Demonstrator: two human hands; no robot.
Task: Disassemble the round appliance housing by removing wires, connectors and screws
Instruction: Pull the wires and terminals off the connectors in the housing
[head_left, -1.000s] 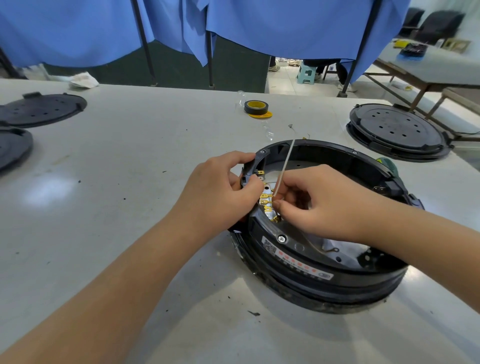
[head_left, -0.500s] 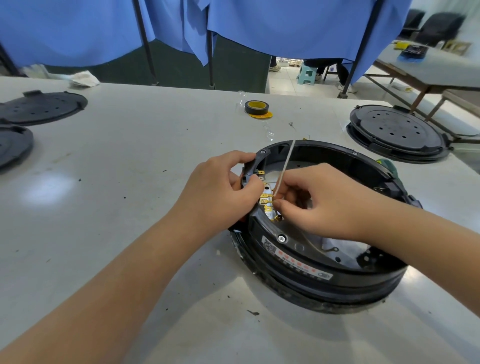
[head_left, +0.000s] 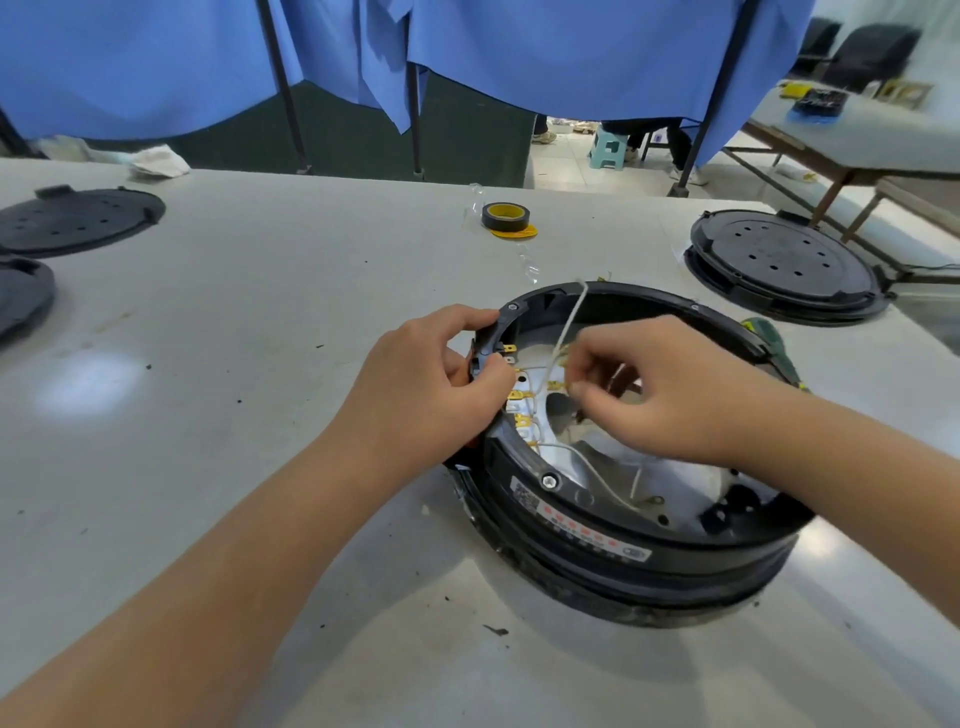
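The housing (head_left: 597, 540) sits on the table (head_left: 208, 415) close in front of the person, open side up. The left hand (head_left: 431, 395) grips its near-left rim, thumb and fingers curled over the black edge, just beside the row of brass terminals (head_left: 522, 410). The right hand (head_left: 670, 395) reaches in from the right and pinches a white wire (head_left: 563, 332) between thumb and fingertips, right at its lower end by the terminals. From that pinch the wire runs up and away toward the far rim, tilted a little right. So the right hand is the nearer one, and I'd judge the pull should go along that line, away from the terminals, while the left hand steadies the rim
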